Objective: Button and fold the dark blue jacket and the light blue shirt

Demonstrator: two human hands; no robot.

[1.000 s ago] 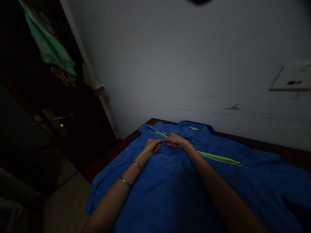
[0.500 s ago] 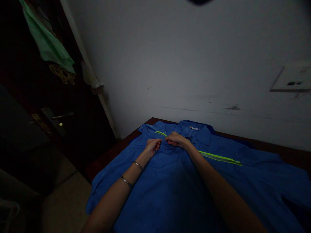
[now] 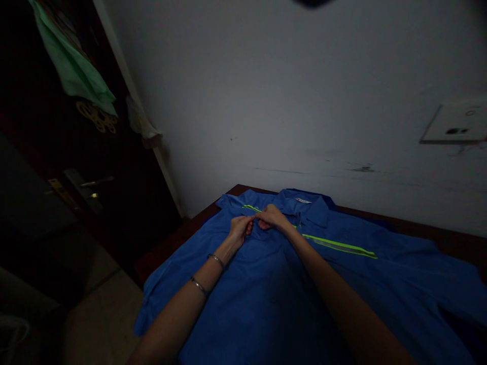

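Note:
A blue work shirt (image 3: 243, 289) with a collar and yellow-green reflective strips lies spread out, its collar toward the wall. On its chest, just below the left strip, my left hand (image 3: 240, 227) is closed in a pinch on the cloth. Close against it, my right hand (image 3: 271, 218) also pinches the shirt, the fingertips of both nearly meeting. The fabric bunches a little beneath them. Whether a button or a pocket edge lies between the fingers is too dark and small to tell. Two bracelets (image 3: 216, 261) circle my left forearm.
The shirt rests on a dark reddish wooden table (image 3: 167, 253) pushed against a pale wall (image 3: 266, 101). A socket plate (image 3: 454, 123) is on the wall at right. To the left stands a dark door (image 3: 125, 167) with a metal handle (image 3: 97, 181) and a hanging green cloth (image 3: 76, 66).
My right hand has shifted slightly left, bringing its fingertips up to those of my left hand. My left hand stays almost in place, still pinching the shirt.

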